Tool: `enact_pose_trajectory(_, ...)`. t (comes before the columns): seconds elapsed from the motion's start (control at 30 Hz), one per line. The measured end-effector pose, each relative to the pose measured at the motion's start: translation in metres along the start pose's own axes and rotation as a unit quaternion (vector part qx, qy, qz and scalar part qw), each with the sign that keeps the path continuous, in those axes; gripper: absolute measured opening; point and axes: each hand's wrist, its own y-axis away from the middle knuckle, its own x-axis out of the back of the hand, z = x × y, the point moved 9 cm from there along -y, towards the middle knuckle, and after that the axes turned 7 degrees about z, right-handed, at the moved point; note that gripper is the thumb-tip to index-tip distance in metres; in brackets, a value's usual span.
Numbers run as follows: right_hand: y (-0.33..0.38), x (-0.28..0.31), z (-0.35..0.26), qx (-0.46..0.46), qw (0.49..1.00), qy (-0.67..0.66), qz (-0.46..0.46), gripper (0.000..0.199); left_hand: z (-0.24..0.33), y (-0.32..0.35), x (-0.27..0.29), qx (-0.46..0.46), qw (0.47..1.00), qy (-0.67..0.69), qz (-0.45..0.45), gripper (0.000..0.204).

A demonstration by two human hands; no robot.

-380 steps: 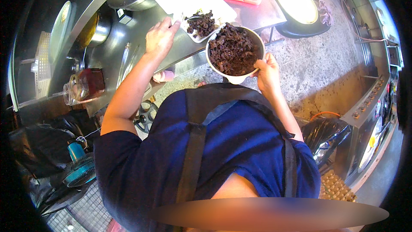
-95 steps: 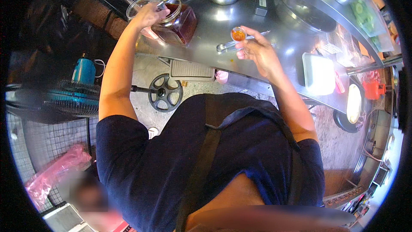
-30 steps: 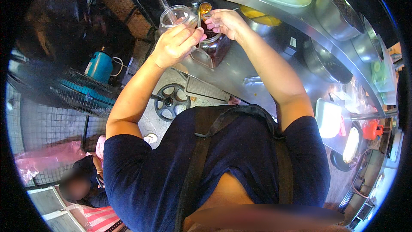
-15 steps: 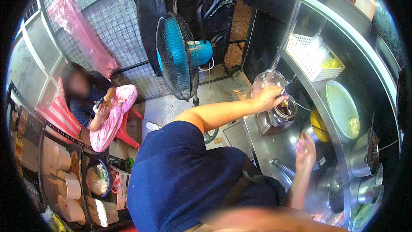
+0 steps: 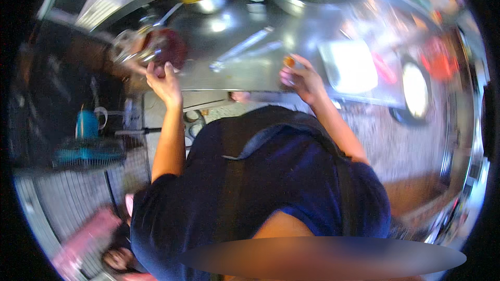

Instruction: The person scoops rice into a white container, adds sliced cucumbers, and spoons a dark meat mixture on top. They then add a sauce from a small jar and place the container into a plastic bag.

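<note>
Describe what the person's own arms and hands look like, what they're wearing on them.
Both forearms are bare. The left hand and right hand wear no gloves, and no watch or ring can be made out in the blurred picture. Short dark navy sleeves end above the elbows, and a dark strap runs over the shirt.

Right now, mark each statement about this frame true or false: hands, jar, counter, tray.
1. The left hand is at the jar of dark red stuff. True.
2. The right hand is empty. False: it holds a small orange thing, too blurred to name.
3. Both hands touch the jar. False: the right is well apart.
4. A white tray lies on the steel counter. True.
</note>
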Motion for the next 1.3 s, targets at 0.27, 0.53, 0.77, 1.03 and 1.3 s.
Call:
enact_pose_trajectory(0.27,-0.019,0.048,0.014,0.025,0.995,-0.085,0.040,0.051,0.187,0.242,-0.128,-0.381,0.753,0.254,-0.473,0.025)
enact_pose_trajectory(0.53,-0.012,0.054,0.005,0.053,0.991,-0.084,0.084,0.043,0.180,0.250,-0.181,-0.277,0.753,0.276,-0.529,0.022)
enact_pose_trajectory(0.77,-0.002,0.059,-0.006,0.091,0.981,-0.040,0.164,0.046,0.163,0.260,-0.219,-0.228,0.701,0.250,-0.628,0.059)
enact_pose_trajectory(1.03,-0.006,0.066,-0.007,0.096,0.975,-0.046,0.196,0.050,0.187,0.255,-0.224,-0.376,0.639,0.220,-0.634,0.059)
enact_pose_trajectory(1.3,-0.011,0.068,-0.009,0.088,0.976,-0.046,0.192,0.051,0.218,0.239,-0.187,-0.476,0.602,0.278,-0.578,0.037)
